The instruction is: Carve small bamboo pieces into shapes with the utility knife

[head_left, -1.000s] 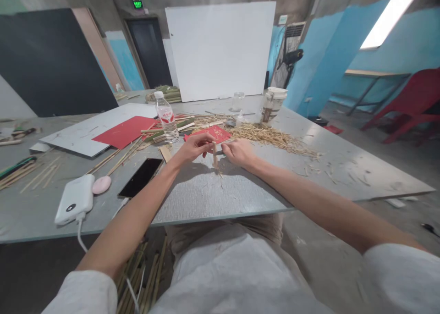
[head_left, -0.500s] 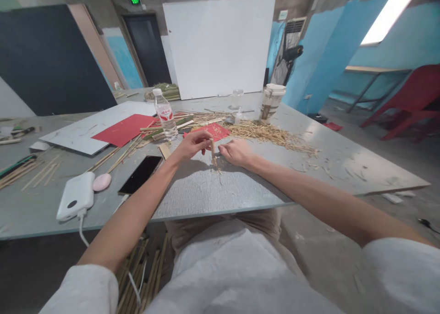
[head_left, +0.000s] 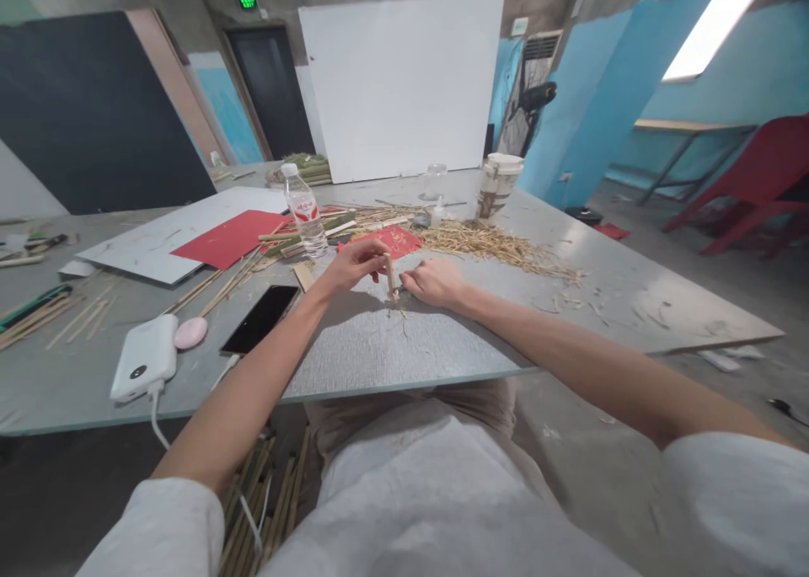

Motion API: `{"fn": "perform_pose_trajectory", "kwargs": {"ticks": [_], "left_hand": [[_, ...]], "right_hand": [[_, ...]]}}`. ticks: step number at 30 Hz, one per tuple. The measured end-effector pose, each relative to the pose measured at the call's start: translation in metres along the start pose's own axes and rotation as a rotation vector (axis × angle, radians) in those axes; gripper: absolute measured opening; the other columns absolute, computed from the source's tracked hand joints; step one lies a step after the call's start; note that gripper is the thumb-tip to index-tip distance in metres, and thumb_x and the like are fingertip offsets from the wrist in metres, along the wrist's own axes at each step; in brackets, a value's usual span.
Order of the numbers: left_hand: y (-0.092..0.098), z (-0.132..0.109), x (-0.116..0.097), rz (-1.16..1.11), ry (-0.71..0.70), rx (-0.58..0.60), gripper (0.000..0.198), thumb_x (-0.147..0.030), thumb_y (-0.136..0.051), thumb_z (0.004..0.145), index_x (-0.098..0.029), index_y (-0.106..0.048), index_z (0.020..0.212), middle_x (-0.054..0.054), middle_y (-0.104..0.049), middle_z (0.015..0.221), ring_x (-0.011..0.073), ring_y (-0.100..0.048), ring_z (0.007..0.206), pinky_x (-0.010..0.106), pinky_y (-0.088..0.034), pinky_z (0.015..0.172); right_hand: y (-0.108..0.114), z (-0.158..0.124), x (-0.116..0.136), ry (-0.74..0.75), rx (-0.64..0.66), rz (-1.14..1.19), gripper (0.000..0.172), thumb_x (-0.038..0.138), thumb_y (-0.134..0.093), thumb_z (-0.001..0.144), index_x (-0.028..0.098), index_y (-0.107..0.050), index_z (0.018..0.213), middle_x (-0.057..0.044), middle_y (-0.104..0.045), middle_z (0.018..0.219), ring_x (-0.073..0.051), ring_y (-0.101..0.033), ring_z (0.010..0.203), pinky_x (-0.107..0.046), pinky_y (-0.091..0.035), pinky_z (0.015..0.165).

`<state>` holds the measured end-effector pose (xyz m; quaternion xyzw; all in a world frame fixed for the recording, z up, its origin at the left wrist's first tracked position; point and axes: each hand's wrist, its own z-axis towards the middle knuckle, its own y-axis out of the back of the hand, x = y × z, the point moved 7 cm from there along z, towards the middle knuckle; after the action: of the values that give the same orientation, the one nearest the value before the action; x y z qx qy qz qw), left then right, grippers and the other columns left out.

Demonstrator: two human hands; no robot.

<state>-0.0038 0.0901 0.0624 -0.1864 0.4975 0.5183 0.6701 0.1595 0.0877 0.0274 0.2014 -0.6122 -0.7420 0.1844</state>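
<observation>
My left hand pinches the top of a short, pale strip of bamboo between thumb and fingers. The strip stands nearly upright, its lower end at the table top. Just right of it, my right hand is closed and rests low on the table. A small dark tip seems to poke out of it towards the strip's foot, too small to name. Little shavings lie around the foot of the strip. Behind the hands is a red sheet with pale bits on it.
A water bottle stands beyond my left hand, with a phone, white power bank and pink round case to the left. Loose straw spreads at right, before a paper cup. The table's front edge is close to me.
The strip now stands a little straighter, its foot closer to my right hand. Both hands keep their hold in nearly the same place. The view has shifted slightly.
</observation>
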Motion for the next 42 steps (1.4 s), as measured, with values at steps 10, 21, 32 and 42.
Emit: {"fn": "perform_pose_trajectory", "kwargs": {"ticks": [10,21,32,42], "left_hand": [[0.01,-0.001,0.015,-0.027,0.04,-0.044,0.058,-0.072,-0.088,0.081,-0.019,-0.07,0.097,0.003,-0.073,0.084,0.0158,-0.073,0.077,0.026,-0.061,0.067],[0.018,-0.006,0.029,-0.102,0.097,-0.055,0.044,-0.055,-0.093,0.082,-0.02,-0.068,0.093,0.001,-0.072,0.086,0.0145,-0.07,0.078,0.029,-0.061,0.074],[0.025,-0.004,0.033,-0.083,0.127,-0.049,0.046,-0.048,-0.099,0.073,-0.02,-0.067,0.092,-0.001,-0.071,0.083,0.013,-0.066,0.071,0.028,-0.058,0.067],[0.026,-0.007,0.033,0.109,0.175,0.116,0.032,-0.039,-0.086,0.085,-0.017,-0.07,0.102,0.006,-0.078,0.093,0.018,-0.075,0.084,0.031,-0.059,0.077]], "right_hand": [[0.005,0.003,0.003,-0.017,0.01,0.024,0.069,0.049,-0.032,0.116,0.017,-0.089,0.092,-0.019,-0.083,0.092,-0.03,-0.075,0.084,-0.039,-0.04,0.071],[0.01,-0.002,0.008,0.048,-0.01,0.101,0.057,0.043,-0.038,0.115,0.02,-0.085,0.093,-0.013,-0.084,0.098,-0.024,-0.07,0.084,-0.036,-0.034,0.071],[0.015,-0.006,-0.004,0.055,-0.029,0.111,0.043,0.029,-0.043,0.108,0.017,-0.08,0.09,-0.012,-0.082,0.098,-0.022,-0.065,0.083,-0.036,-0.029,0.069],[0.008,-0.004,0.001,0.119,-0.002,0.053,0.046,0.032,-0.044,0.106,0.016,-0.083,0.088,-0.013,-0.083,0.098,-0.021,-0.062,0.077,-0.036,-0.025,0.066]]}}
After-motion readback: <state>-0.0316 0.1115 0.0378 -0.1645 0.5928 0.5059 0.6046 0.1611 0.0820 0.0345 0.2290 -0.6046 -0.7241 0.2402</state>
